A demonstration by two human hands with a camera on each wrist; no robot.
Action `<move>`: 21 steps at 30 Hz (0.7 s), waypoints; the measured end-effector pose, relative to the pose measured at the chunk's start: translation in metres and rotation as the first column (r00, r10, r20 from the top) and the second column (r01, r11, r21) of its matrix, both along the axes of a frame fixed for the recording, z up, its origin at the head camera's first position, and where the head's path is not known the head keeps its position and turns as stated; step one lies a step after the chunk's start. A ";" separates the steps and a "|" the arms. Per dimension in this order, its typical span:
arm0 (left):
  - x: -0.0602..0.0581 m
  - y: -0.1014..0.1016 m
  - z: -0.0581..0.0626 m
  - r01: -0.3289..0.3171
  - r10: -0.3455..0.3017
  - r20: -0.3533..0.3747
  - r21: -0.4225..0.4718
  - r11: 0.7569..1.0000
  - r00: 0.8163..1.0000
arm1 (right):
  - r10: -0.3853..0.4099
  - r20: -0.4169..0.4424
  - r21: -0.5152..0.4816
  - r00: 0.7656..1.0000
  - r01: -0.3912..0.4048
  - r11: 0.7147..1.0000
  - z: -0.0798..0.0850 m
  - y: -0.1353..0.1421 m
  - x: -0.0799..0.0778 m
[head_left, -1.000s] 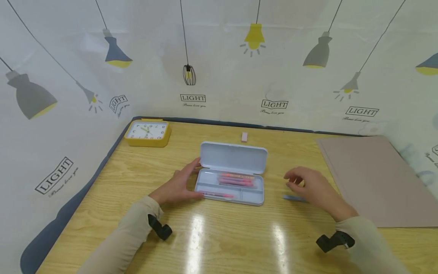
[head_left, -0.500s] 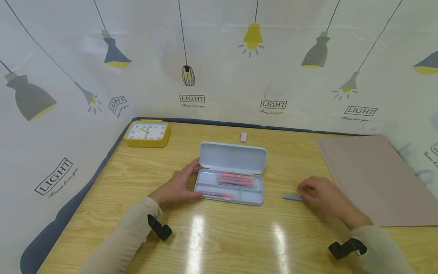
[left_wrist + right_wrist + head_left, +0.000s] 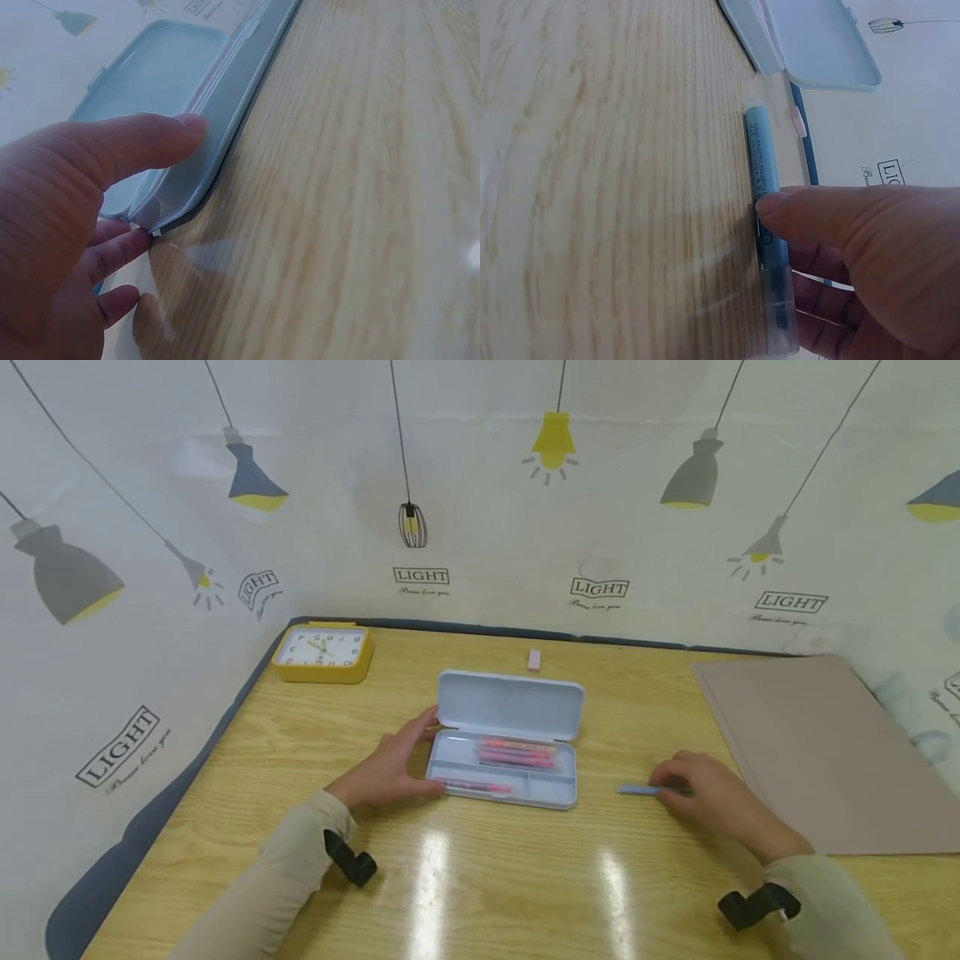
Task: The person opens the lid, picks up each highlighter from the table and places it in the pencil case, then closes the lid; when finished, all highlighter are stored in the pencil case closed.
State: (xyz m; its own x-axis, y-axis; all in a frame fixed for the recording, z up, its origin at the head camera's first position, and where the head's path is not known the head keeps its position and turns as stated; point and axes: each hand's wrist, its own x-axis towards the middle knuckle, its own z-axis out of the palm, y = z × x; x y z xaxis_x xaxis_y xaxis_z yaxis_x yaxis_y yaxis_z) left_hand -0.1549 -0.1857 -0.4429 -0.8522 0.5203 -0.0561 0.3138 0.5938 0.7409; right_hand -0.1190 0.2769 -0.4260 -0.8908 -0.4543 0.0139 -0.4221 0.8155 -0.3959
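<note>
An open light-blue pencil case point(image 3: 551, 789) stands mid-table with its lid raised at the back. Several pink and orange pens point(image 3: 517, 753) lie in its rear compartment, and one pink pen point(image 3: 480, 786) is in the front one. My left hand point(image 3: 390, 768) holds the case's left end, thumb point(image 3: 161, 142) against the front wall and fingers around the corner. To the right, my right hand point(image 3: 708, 793) pinches a blue marker pen point(image 3: 761, 154) with a clear cap. The pen is lying low at the tabletop; whether it touches the wood I cannot tell.
Behind the case lies a small pink eraser point(image 3: 534, 660). A yellow alarm clock point(image 3: 322, 671) is at the back left. A flat pinkish-brown folder or mat point(image 3: 825, 752) covers the right side of the table point(image 3: 525, 885). A printed backdrop point(image 3: 480, 468) rises behind.
My right hand has shifted right and down onto the blue marker pen and now pinches it. My left hand and the pencil case have stayed put.
</note>
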 end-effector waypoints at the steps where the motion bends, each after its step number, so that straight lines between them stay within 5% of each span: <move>1: 0.000 0.000 0.000 0.001 -0.001 -0.001 0.001 1.000 1.000 | 0.002 -0.005 0.001 1.000 -0.002 1.000 0.000 0.000 0.000; 21: 0.001 0.000 0.001 -0.033 0.035 0.044 -0.043 0.999 0.998 | 0.001 -0.025 -0.083 1.000 -0.003 0.997 0.014 -0.036 -0.002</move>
State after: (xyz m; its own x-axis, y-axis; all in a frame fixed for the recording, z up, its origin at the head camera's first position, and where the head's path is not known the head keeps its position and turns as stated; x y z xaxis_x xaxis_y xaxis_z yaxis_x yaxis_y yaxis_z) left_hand -0.1542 -0.1859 -0.4418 -0.8654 0.4876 -0.1156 0.2604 0.6347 0.7276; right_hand -0.1212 0.2411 -0.4120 -0.8887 -0.4526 0.0735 -0.4343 0.7795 -0.4513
